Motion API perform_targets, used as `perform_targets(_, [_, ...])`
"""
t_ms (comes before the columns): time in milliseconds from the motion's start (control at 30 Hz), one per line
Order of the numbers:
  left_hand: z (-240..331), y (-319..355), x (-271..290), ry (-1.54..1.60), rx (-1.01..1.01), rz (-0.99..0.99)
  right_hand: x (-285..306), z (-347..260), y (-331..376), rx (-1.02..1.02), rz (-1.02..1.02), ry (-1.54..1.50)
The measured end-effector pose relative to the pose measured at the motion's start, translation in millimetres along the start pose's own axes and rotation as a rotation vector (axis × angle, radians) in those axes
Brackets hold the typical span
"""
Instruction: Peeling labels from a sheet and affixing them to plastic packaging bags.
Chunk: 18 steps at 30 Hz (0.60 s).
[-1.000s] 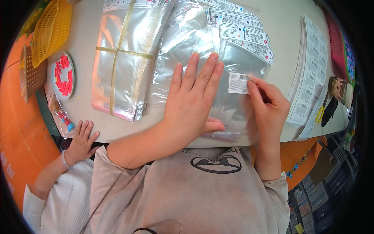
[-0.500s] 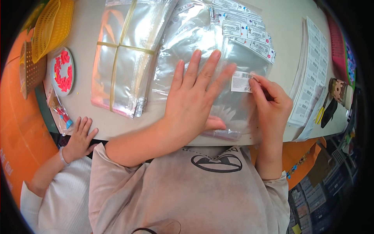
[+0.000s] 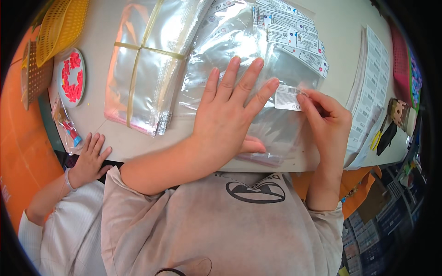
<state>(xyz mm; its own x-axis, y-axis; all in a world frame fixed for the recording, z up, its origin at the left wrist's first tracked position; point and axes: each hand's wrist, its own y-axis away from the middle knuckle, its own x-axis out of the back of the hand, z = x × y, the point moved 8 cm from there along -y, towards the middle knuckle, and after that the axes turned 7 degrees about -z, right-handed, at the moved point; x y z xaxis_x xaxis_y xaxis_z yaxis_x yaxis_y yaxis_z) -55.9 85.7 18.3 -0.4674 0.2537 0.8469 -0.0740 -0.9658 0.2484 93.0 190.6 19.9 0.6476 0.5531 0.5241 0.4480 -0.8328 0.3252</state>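
My left hand [image 3: 229, 117] lies flat with fingers spread on a clear plastic bag [image 3: 285, 133] at the table's near edge. My right hand [image 3: 324, 119] pinches a small white barcode sticker [image 3: 289, 97] with thumb and forefinger and presses it onto that bag, just beside my left fingertips. Beyond my hands lies a fanned pile of clear bags with white stickers [image 3: 294, 37] along their top edges.
A bundle of clear bags tied with a rubber band [image 3: 147, 69] lies at left. Sticker sheets [image 3: 370, 87] lie at right. A round plate of red pieces [image 3: 71, 78] and a yellow basket [image 3: 62, 25] are far left. Another person's hand [image 3: 90, 158] rests at the table edge.
My left hand has slid slightly up the bag with fingers spreading wider. My right hand keeps the sticker at the same spot on the bag.
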Motion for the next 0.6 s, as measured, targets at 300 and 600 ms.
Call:
perform_targets(300, [2.1,-1.2,2.1,0.027,0.013,-0.051,-0.5,-4.3,6.1,0.099,0.046,0.154])
perform_targets(600, [5.0,1.7,1.9,0.038,0.048,-0.091,2.9,-3.4,1.8,0.113,0.029,0.147])
